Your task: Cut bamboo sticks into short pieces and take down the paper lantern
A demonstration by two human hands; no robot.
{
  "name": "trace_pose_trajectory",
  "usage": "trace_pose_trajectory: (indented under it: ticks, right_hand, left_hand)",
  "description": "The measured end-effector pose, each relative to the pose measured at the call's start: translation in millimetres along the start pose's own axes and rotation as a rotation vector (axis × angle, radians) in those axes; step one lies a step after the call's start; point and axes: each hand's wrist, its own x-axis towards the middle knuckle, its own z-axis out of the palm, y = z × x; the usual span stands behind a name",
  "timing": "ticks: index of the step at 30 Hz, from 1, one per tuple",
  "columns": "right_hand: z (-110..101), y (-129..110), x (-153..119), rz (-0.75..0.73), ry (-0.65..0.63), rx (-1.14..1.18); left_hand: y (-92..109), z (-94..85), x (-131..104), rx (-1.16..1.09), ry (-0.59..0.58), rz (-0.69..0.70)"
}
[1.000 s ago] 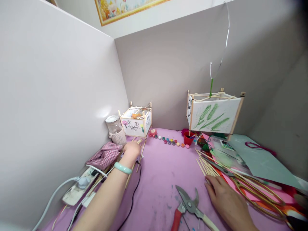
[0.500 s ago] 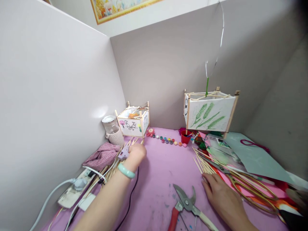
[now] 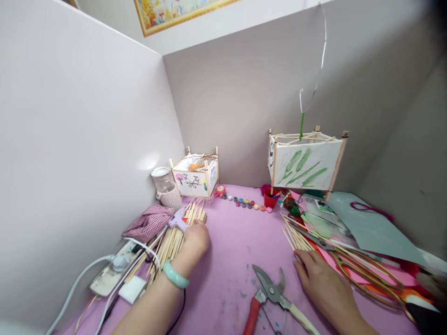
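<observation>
Fingers hidden on left hand (image 3: 197, 238), wrist bent at bundle (image 3: 173, 243), right hand (image 3: 324, 279) palm-down by sticks (image 3: 299, 239), well apart (grips? can't tell).

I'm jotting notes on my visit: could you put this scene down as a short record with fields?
Surface: purple tabletop
Left hand: at the left stick pile, beside the lilac glue gun; grip hidden
Right hand: at the near ends of the right sticks
Between hands: pruning shears, blades apart
Back left: standing paper lantern
Back right: hanging paper lantern, green plant drawing
Right side: gold-handled scissors
</observation>
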Motion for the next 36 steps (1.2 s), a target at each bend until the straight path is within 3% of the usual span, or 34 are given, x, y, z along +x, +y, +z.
trace_pose_trajectory:
  ticks: [3,7,13,18,30,36]
  right_hand:
    - [1,0,0,0.003,0.006,-0.015]
    - [1,1,-1,-0.006,0.011,-0.014]
    - [-3,-2,0,0.011,-0.018,-0.013]
    - [-3,-2,-1,-0.001,-0.009,-0.015]
    - [-7,-5,-1,0.007,-0.027,-0.015]
    - [-9,-5,-2,-0.006,-0.024,-0.009]
  left_hand:
    - [2,-1.0,-6,0.031,0.016,-0.018]
    - [9,-1.4,-19,0.057,0.027,0.034]
    - [5,-8.4,-24,0.101,0.037,0.121]
    - [6,-8.5,-26,0.094,0.140,0.173]
    - [-4,0.0,-12,0.060,0.105,0.141]
    - [-7,-3.2,-24,0.085,0.115,0.220]
